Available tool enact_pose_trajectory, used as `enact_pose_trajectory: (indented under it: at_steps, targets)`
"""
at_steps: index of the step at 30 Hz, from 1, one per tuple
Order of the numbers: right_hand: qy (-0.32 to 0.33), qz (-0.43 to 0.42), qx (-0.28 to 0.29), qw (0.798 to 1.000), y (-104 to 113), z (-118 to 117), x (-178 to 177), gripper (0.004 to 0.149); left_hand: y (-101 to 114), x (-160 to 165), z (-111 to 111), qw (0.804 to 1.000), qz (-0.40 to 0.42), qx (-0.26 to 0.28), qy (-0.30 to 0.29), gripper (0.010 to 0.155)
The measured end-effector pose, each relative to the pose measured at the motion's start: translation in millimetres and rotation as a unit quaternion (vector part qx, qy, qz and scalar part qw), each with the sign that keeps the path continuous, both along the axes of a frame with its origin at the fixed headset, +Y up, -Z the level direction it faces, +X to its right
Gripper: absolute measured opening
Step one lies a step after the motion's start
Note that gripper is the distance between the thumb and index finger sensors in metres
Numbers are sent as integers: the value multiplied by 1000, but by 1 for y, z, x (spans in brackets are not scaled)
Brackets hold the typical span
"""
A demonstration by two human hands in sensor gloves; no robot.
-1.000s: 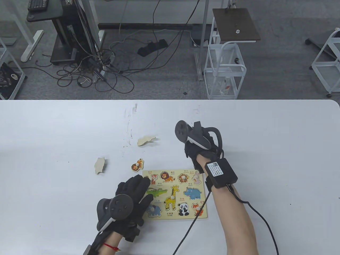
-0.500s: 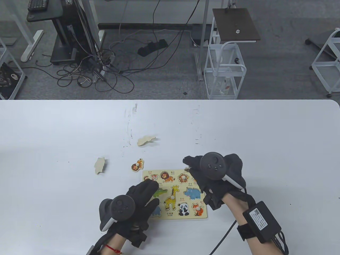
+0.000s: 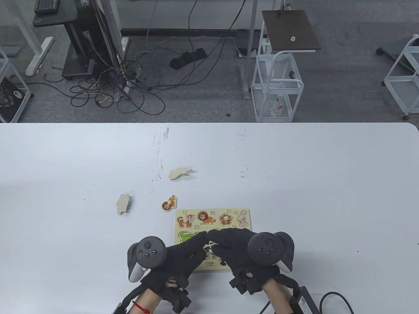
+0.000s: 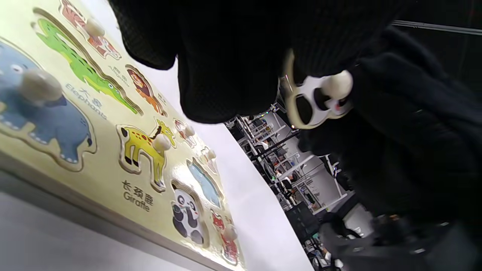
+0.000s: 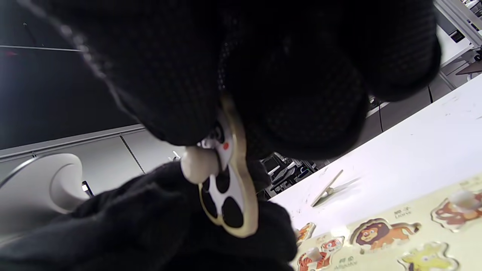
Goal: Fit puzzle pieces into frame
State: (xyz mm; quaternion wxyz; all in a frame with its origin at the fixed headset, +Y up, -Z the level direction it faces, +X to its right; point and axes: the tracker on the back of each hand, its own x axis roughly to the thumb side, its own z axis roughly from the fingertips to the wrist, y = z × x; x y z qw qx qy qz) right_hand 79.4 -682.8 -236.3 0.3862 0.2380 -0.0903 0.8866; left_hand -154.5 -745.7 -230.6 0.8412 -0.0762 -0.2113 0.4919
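Black-and-white panda puzzle piece [image 4: 318, 98] with its round wooden knob is hanging above the near part of the yellow wooden animal puzzle frame [image 3: 214, 214]; I am watching my right hand [image 3: 244, 247] pinching it between curled fingers [image 5: 301, 109]. My left hand [image 3: 176, 258] is meeting it, fingers touching, grip unclear. Three loose pieces are lying on the white table [image 3: 327, 183] farther left.

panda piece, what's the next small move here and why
Probably lower the panda piece into its slot on the board. The right hand pinches it above the board, with the left hand close beside it, and the slot next to the giraffe shows a printed panda with no knob.
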Motion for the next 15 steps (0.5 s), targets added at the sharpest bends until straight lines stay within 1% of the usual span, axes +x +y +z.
enact_pose_trajectory:
  at_steps: [1, 5, 9, 12, 14, 15]
  targets:
    - [6, 6, 2, 1000, -2, 1, 0, 43, 0, 1, 0, 1000, -3, -1, -1, 53]
    - [0, -15, 7, 1000, -6, 6, 1, 42, 3, 4, 2, 1000, -25, 7, 3, 46]
    - [-13, -22, 5, 1000, -13, 8, 4, 42, 3, 6, 1, 999, -43, 11, 8, 45]
    - [-48, -33, 12, 998, -17, 10, 10, 44, 3, 4, 1, 998, -44, 7, 32, 44]
    - [-67, -46, 25, 996, -16, 13, 14, 46, 2, 2, 1, 998, -36, -2, 56, 44]
    - [-76, -49, 41, 995, -15, 16, 14, 46, 2, 0, 0, 997, -31, -10, 66, 44]
